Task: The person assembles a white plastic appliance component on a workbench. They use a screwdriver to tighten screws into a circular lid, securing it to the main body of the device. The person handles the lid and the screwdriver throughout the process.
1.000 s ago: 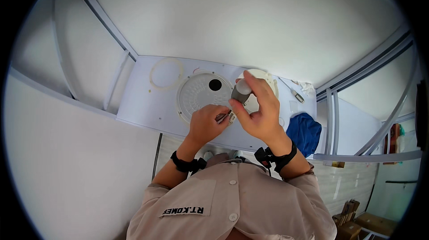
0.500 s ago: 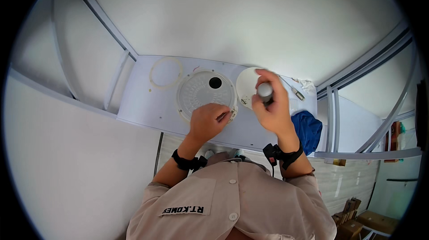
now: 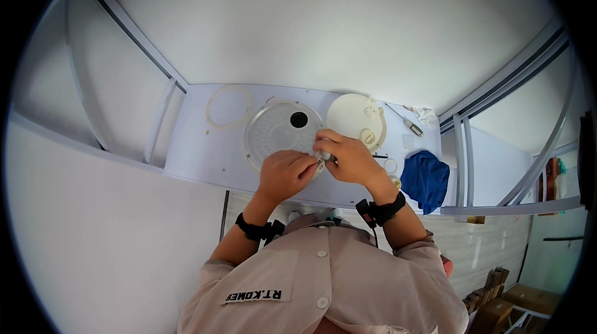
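Observation:
A round grey lid-like disc point(image 3: 273, 124) with a pale rim and a black circular spot lies at the middle of the table. At its near right edge, my left hand point(image 3: 283, 174) is closed, fingertips pinched at the rim on something too small to make out. My right hand point(image 3: 350, 160) grips a tool with a grey rounded end point(image 3: 326, 155), held at the same spot; the rest of it is hidden by my fingers. Behind my right hand lies a cream round cover point(image 3: 351, 114) with a small round cream piece point(image 3: 367, 136) on it.
A thin cream ring point(image 3: 209, 110) lies at the left of the white table point(image 3: 193, 147). To the right are a screwdriver point(image 3: 412, 126), a crumpled clear bag point(image 3: 425, 114) and a blue cloth point(image 3: 425, 178). Metal frame posts point(image 3: 460, 160) stand at the right edge.
My right hand has moved left and down with the grey-ended tool, from over the cream cover to the disc's rim beside my left hand. The cover now shows more fully.

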`<state>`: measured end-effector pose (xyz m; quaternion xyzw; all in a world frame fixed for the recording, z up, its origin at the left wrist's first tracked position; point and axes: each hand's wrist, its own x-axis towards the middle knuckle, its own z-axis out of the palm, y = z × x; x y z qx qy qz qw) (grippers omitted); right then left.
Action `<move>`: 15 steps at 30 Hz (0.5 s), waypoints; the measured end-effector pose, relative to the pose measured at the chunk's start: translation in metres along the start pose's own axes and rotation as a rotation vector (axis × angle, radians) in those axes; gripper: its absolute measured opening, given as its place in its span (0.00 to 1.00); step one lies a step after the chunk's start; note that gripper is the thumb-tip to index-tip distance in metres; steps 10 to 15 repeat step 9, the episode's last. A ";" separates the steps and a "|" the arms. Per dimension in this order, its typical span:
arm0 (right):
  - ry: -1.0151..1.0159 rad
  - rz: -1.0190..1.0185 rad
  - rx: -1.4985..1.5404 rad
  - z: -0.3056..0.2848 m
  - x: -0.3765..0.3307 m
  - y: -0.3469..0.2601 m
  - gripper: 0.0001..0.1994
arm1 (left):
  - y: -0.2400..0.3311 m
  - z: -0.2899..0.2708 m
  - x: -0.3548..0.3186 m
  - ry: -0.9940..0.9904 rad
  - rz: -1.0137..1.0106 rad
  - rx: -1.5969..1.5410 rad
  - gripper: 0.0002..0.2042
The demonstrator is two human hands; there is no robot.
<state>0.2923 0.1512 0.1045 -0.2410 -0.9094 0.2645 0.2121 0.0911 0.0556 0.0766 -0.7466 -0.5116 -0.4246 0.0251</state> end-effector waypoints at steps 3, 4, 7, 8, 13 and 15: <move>0.003 0.031 0.126 0.003 -0.005 -0.003 0.15 | -0.013 -0.012 -0.005 0.004 0.125 0.006 0.11; 0.004 0.047 0.180 0.005 -0.008 -0.006 0.15 | -0.017 -0.017 -0.007 0.018 0.132 0.012 0.13; 0.012 0.090 0.297 0.012 -0.012 -0.013 0.14 | -0.027 -0.029 -0.012 0.049 0.130 0.020 0.16; 0.017 0.104 0.328 0.015 -0.013 -0.016 0.13 | -0.029 -0.033 -0.015 0.050 0.113 0.017 0.17; 0.020 0.105 0.329 0.016 -0.012 -0.017 0.13 | -0.032 -0.038 -0.019 0.051 0.096 0.016 0.17; 0.020 0.105 0.329 0.016 -0.012 -0.017 0.13 | -0.032 -0.038 -0.019 0.051 0.096 0.016 0.17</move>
